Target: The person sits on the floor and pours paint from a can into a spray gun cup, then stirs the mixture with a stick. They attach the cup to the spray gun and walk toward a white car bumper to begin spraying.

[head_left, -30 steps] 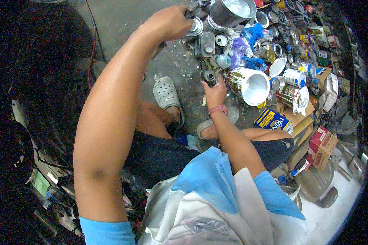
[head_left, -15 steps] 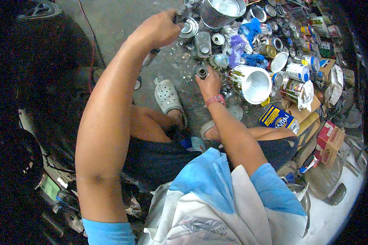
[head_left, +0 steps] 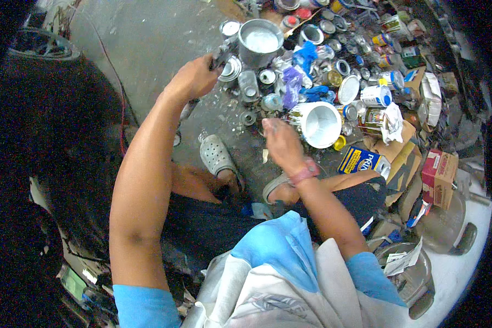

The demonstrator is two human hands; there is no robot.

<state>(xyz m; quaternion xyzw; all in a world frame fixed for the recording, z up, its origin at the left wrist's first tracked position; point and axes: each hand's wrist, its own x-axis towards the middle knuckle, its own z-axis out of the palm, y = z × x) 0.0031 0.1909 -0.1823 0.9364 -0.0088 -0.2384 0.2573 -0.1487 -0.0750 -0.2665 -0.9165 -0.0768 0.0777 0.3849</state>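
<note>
My left hand (head_left: 195, 77), arm stretched out, is closed around a dark metal tool (head_left: 220, 59). Its kind is unclear because my fingers cover most of it. Just beyond stands a grey metal pot (head_left: 261, 45) of pale liquid, with an open can (head_left: 230, 69) beside it. My right hand (head_left: 283, 144) hangs over the floor, just left of a white paint-streaked pail (head_left: 320, 126). Its fingers look bent but are smeared by motion, so what they hold, if anything, is hidden. A small round clear container (head_left: 248, 118) stands on the floor left of that hand, apart from it.
Many paint cans (head_left: 378, 95), blue gloves (head_left: 305, 54) and a purple cloth (head_left: 292, 85) crowd the right side. A blue-and-yellow can (head_left: 361, 161) lies by my knee, near a red-and-brown box (head_left: 439, 177). A red hose (head_left: 122, 112) crosses the floor at left.
My right hand has let go of the small clear container and drawn back toward me. The container stays on the floor. The whole view has shifted, and my left hand still grips the tool.
</note>
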